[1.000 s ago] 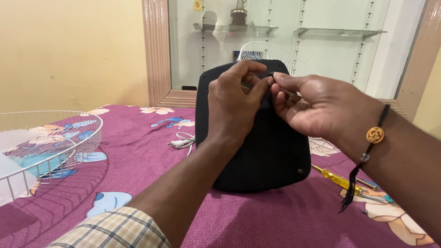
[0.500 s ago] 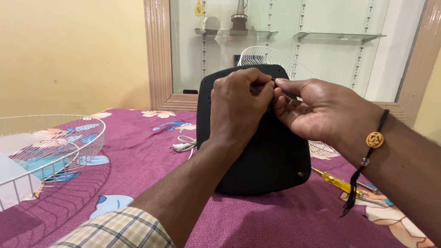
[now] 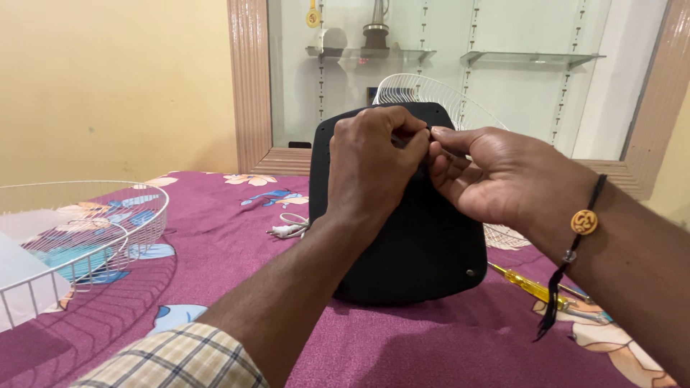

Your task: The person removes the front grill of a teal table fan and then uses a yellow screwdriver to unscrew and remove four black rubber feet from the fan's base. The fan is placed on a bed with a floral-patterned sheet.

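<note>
Inside wire guard [image 3: 136,208], translucent blade [image 3: 25,269].

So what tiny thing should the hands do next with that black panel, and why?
Probably keep the pinch and ease the small dark piece along the panel's top edge. Both the left hand and right hand meet there, fingertips pressed together, while the black panel stands upright on the purple cloth.

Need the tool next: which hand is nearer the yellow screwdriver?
Right. The right hand is up at the black panel, above the yellow screwdriver; the left hand is farther left.
</note>
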